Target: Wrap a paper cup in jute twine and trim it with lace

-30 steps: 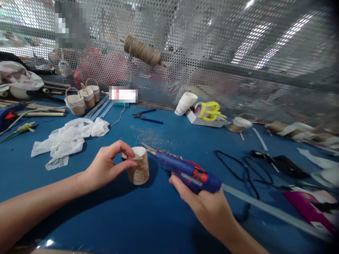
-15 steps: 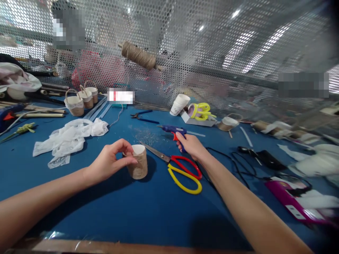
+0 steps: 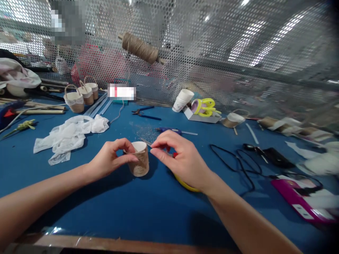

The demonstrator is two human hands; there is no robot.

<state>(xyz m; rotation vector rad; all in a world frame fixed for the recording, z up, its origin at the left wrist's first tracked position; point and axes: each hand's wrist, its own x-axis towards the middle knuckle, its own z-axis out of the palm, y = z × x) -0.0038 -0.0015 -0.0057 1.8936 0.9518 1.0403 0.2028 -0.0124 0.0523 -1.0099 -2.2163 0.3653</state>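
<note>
My left hand (image 3: 113,155) pinches the rim of a small paper cup (image 3: 140,164) wrapped in brown, bark-like material, its thumb outside and its fingertips inside the cup. The cup stands on the blue table. Just right of it hovers my right hand (image 3: 182,158), thumb and forefinger curved toward each other with a small gap and nothing visible between them. Beneath that hand lies a pair of scissors (image 3: 186,184) with red and yellow handles, mostly hidden. Behind it, a blue glue gun (image 3: 169,130) rests on the table with a clear stick out of its back.
White lace (image 3: 66,137) lies bunched at left, with small handled baskets (image 3: 75,103) behind. Pliers (image 3: 145,113), stacked paper cups (image 3: 182,100) and a box (image 3: 203,116) holding yellow-handled scissors stand farther back. A black cord (image 3: 238,162) and purple power strip (image 3: 299,201) are at right.
My right hand has let go of the glue gun, which now lies on the table, and has come left and nearer, beside the cup. My left hand keeps its pinch on the rim.
</note>
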